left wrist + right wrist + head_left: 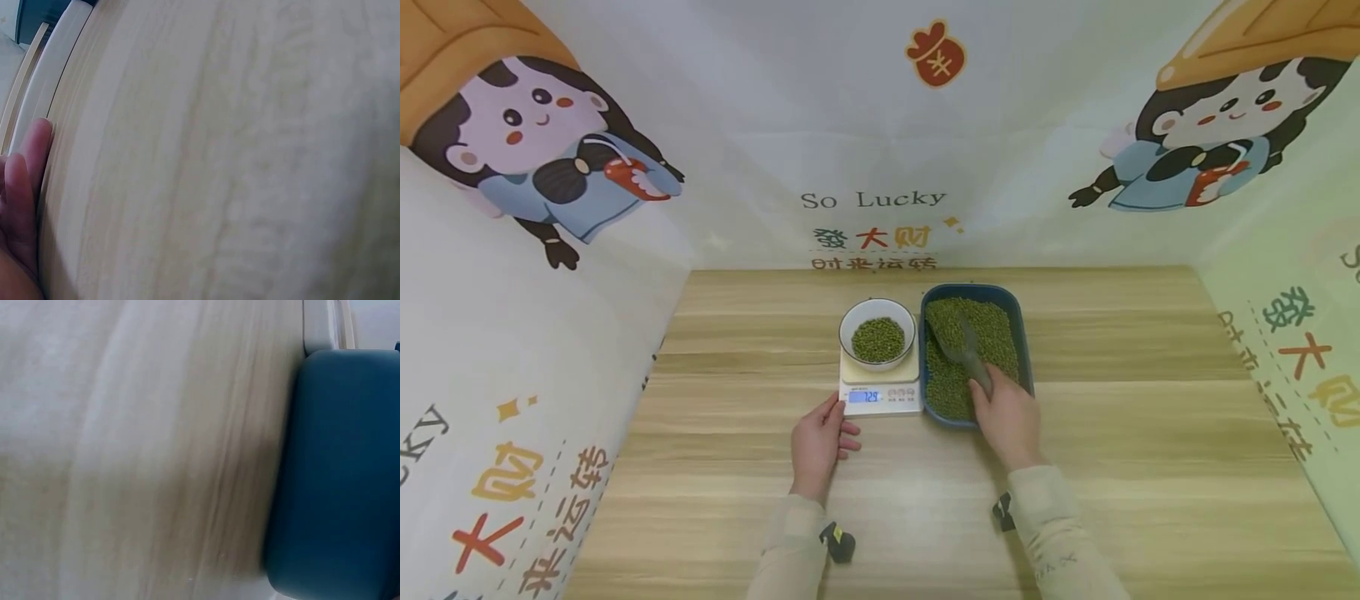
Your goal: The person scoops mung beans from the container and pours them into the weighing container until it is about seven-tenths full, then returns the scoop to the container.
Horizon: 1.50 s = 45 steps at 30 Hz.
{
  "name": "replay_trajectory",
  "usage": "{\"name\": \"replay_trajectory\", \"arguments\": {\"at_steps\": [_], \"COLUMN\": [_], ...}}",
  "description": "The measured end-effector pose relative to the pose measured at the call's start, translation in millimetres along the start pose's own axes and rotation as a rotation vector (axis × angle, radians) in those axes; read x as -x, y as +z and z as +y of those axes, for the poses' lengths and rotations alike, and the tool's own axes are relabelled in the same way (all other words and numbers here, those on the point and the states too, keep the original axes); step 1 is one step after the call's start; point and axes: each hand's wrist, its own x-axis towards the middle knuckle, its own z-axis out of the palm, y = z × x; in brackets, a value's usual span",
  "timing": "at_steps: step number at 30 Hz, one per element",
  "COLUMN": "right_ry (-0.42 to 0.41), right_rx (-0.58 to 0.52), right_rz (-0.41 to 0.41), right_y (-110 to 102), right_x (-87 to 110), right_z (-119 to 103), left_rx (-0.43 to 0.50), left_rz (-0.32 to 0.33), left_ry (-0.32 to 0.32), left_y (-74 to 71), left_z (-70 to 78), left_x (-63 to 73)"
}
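Observation:
In the head view my right hand [1011, 421] grips the grey-green handle of a scoop [974, 358]. The scoop's blade lies among green mung beans [951, 400] inside a dark blue tub [1027, 350], with beans heaped on it. My left hand [818, 442] touches the front left corner of a white kitchen scale [895, 408]; its fingers [39, 140] lie along the scale's front side in the left wrist view. On the scale stands a white bowl [847, 350] with a dark rim, partly filled with mung beans. The scale's lit display reads about 729.
The tub stands close against the scale's right side, and its blue outer wall [340, 481] fills the right of the right wrist view. A wood-grain table [730, 400] lies beneath everything. Printed white sheets [760, 100] enclose its back and sides.

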Motion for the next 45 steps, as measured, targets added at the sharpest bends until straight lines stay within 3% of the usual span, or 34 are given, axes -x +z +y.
{"name": "replay_trajectory", "arguments": {"at_steps": [13,22,31,36,45], "right_ry": [0.023,0.032,0.037,0.115,0.302], "right_rx": [-0.047,-0.174,-0.198,-0.339,-0.638], "right_rz": [0.054,0.155,0.152,0.117,0.019], "right_y": [0,1,2,0,-25], "right_x": [3.9,11.4,13.7,15.9,17.1], "right_z": [0,4,5,6,-3], "left_rx": [0.020,0.006,0.009,0.012,0.005], "left_rz": [0.003,-0.004,-0.005,-0.012,-0.007], "left_ry": [-0.002,-0.005,0.002,0.002,0.007], "left_y": [0.2,-1.0,-0.2,1.0,-0.8], "left_z": [-3.2,-0.5,-2.6,-3.9,-2.5], "left_x": [-1.0,-0.2,-0.6,-1.1,-1.5]}}
